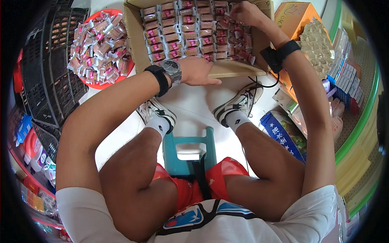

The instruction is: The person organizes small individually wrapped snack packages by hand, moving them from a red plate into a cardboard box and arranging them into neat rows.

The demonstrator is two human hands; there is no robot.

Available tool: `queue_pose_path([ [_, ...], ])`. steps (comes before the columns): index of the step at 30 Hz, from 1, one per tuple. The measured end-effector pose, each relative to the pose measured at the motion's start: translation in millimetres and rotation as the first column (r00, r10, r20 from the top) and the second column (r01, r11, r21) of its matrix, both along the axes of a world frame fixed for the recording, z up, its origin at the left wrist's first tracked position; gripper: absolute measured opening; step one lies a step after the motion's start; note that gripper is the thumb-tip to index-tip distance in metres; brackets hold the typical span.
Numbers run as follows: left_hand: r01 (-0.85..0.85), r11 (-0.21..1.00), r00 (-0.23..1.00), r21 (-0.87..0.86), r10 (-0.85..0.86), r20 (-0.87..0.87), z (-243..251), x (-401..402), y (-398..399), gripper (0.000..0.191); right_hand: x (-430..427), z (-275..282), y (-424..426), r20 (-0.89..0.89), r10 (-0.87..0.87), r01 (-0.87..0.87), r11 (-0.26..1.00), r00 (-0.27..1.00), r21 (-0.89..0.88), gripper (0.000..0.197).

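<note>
A cardboard box (243, 69) stands on the floor, packed with wrapped snack bars (189, 27) in neat columns, with a looser heap along its right side. My left hand (196, 71), with a metal watch above its wrist, lies over the near edge of the box with thumb spread; its fingertips touch the nearest bars, and whether it holds one is hidden. Over the box's upper right corner is my right hand (244, 13), fingers bent down at the bars; what lies between them cannot be made out. Left of the box a red basin (129, 71) holds a loose pile of similar wrapped bars (100, 48).
Black plastic crates (45, 73) stand at the left beside the basin. An orange carton (291, 15) and egg trays (317, 48) are close on the right, before a green-edged shelf (360, 127). A teal stool (173, 152) is beneath me, between my legs.
</note>
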State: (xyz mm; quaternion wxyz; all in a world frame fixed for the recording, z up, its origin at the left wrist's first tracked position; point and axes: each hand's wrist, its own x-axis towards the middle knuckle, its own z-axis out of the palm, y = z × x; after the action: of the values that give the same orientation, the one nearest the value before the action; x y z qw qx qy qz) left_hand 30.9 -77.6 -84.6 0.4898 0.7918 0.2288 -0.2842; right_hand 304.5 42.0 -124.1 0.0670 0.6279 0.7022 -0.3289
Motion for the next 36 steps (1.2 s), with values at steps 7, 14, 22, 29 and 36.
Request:
queue_pose_path([
  [7, 0.008, 1.000, 0.998, -0.009, -0.007, 0.065, -5, 21, 1, 0.090, 66, -68, 2, -0.092, -0.457, 0.448, 0.888, 0.885, -0.106, 0.025],
  [14, 0.018, 1.000, 0.996, 0.023, -0.020, 0.084, -2, 27, 1, 0.090, 36, -34, -17, -0.121, -0.576, 0.550, 0.813, 0.809, -0.192, 0.032],
  [22, 0.020, 0.998, 0.995, 0.061, -0.026, 0.096, -8, 26, -1, 0.095, 33, -26, -11, 0.401, 0.173, -0.247, 0.959, 0.900, 0.139, 0.028],
  [29, 0.033, 0.998, 0.996, 0.056, -0.038, 0.081, -2, 28, 2, 0.095, 33, -20, -35, 0.389, 0.273, -0.290, 0.957, 0.880, -0.015, 0.023],
  [36, 0.031, 0.999, 0.996, 0.039, -0.034, 0.082, -6, 22, 1, 0.091, 24, -10, -40, 0.437, 0.377, -0.425, 0.905, 0.817, 0.014, 0.019],
])
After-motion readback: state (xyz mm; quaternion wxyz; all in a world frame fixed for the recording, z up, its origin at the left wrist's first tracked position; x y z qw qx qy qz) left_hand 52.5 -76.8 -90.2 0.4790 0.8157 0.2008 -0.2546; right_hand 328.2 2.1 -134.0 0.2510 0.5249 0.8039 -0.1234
